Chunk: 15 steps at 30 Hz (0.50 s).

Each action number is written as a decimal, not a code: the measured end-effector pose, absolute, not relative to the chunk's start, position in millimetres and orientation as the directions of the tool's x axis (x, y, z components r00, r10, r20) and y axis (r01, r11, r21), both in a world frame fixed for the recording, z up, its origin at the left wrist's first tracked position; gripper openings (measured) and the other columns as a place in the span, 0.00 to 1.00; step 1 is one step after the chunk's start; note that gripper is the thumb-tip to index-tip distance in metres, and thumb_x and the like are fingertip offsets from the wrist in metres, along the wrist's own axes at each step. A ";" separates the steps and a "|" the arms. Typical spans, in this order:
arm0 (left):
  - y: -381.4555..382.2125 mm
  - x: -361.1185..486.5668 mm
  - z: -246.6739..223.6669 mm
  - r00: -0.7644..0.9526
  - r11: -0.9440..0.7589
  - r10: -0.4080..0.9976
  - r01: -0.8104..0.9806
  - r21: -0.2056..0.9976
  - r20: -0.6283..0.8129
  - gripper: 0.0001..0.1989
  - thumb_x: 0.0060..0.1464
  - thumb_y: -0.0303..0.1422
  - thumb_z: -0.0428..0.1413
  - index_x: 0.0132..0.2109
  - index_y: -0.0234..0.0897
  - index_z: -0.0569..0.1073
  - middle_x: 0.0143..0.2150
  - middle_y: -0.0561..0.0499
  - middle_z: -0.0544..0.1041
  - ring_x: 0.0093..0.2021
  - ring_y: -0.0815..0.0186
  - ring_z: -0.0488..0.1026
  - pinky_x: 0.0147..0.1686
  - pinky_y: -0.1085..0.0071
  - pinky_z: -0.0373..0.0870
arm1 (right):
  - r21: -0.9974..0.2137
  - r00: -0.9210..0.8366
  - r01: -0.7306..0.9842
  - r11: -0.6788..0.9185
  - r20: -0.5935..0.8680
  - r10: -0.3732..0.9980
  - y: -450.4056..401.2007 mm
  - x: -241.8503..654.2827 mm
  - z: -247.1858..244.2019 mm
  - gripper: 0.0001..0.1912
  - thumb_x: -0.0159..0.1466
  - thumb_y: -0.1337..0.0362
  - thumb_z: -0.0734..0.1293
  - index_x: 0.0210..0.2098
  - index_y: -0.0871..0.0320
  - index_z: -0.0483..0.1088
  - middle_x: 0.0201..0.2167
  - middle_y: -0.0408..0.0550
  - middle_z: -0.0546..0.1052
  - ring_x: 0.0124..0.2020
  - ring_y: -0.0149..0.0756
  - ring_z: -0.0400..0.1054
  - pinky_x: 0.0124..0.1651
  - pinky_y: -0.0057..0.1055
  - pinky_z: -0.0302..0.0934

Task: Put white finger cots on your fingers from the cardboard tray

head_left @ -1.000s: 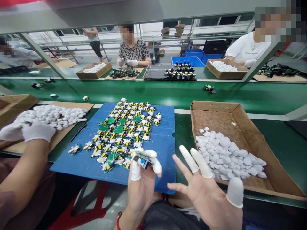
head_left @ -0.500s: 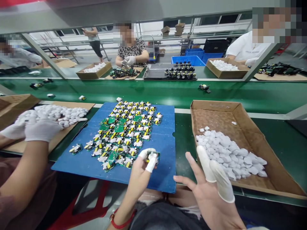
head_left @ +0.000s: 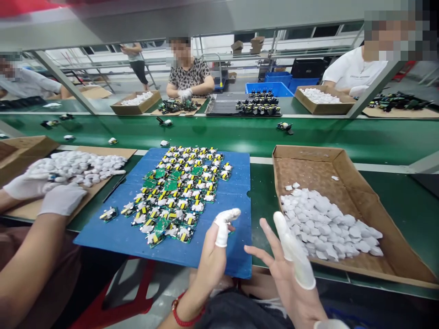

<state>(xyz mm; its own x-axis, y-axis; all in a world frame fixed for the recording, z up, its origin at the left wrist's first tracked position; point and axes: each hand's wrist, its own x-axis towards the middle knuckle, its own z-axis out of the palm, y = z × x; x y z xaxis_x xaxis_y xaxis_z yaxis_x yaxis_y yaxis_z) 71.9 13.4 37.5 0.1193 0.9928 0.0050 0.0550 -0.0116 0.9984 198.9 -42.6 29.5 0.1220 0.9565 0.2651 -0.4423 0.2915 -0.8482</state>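
Note:
My left hand (head_left: pixel 217 242), with white finger cots and a red bracelet, is over the right part of the blue board (head_left: pixel 236 205). Its fingers are bent together around something mostly hidden; a bit of green edge shows past them. Rows of small green circuit boards (head_left: pixel 185 192) with white lumps and yellow parts cover the middle of the blue board. My right hand (head_left: pixel 288 260), also in finger cots, hovers between the board and the cardboard tray (head_left: pixel 384 219), fingers apart and holding nothing. White lumps (head_left: pixel 329 224) are heaped in that tray.
At the left, a co-worker's gloved hands (head_left: pixel 61 198) touch white pieces on cardboard. A green belt (head_left: pixel 219 132) crosses behind the board, carrying several assemblies. People sit beyond it near more cardboard trays (head_left: pixel 135 103). A metal frame rises on both sides.
My left hand has moved slightly right and turned, hiding the circuit board it held. My right hand has shifted a little left. Parts on the belt have moved left, and another has appeared.

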 end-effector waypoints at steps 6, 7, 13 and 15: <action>15.2 104.0 65.5 -0.150 0.053 0.979 -0.463 0.885 -0.138 0.30 0.56 0.53 0.34 0.55 0.42 0.63 0.59 0.43 0.65 0.60 0.56 0.58 0.55 0.55 0.58 | -0.924 -0.070 -0.326 0.198 0.233 0.970 -48.4 182.9 20.9 0.32 0.53 0.45 0.68 0.56 0.40 0.59 0.57 0.41 0.64 0.61 0.50 0.51 0.59 0.55 0.49; 18.3 105.3 63.9 -0.177 0.027 0.977 -0.439 0.898 -0.115 0.31 0.55 0.54 0.34 0.55 0.42 0.64 0.60 0.44 0.64 0.61 0.56 0.57 0.56 0.55 0.56 | -0.927 -0.128 -0.294 0.234 0.281 0.951 -48.1 180.5 21.6 0.35 0.52 0.44 0.68 0.57 0.41 0.57 0.58 0.42 0.63 0.60 0.52 0.52 0.60 0.56 0.46; 23.8 101.5 45.4 -0.147 -0.042 0.989 -0.359 0.932 -0.012 0.31 0.55 0.54 0.33 0.57 0.43 0.60 0.63 0.45 0.58 0.65 0.58 0.49 0.59 0.55 0.52 | -0.872 -0.268 -0.177 0.456 0.488 0.831 -43.6 173.3 18.8 0.36 0.54 0.41 0.64 0.58 0.40 0.54 0.59 0.40 0.60 0.61 0.52 0.51 0.61 0.58 0.37; 24.2 100.4 43.2 -0.165 -0.058 0.986 -0.370 0.927 -0.004 0.30 0.56 0.52 0.33 0.58 0.43 0.59 0.63 0.45 0.59 0.65 0.59 0.49 0.59 0.55 0.52 | -0.890 -0.237 -0.226 0.397 0.446 0.863 -47.7 174.1 11.8 0.31 0.56 0.42 0.63 0.57 0.38 0.57 0.57 0.40 0.64 0.59 0.51 0.56 0.60 0.59 0.42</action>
<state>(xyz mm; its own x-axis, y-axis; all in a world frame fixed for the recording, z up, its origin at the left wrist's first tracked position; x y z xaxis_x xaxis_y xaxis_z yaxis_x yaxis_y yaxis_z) 100.4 24.2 43.2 -0.1647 0.9863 -0.0038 -0.3699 -0.0582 0.9273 174.1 -47.7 11.8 -0.2369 0.8633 0.4457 -0.2255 0.3973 -0.8895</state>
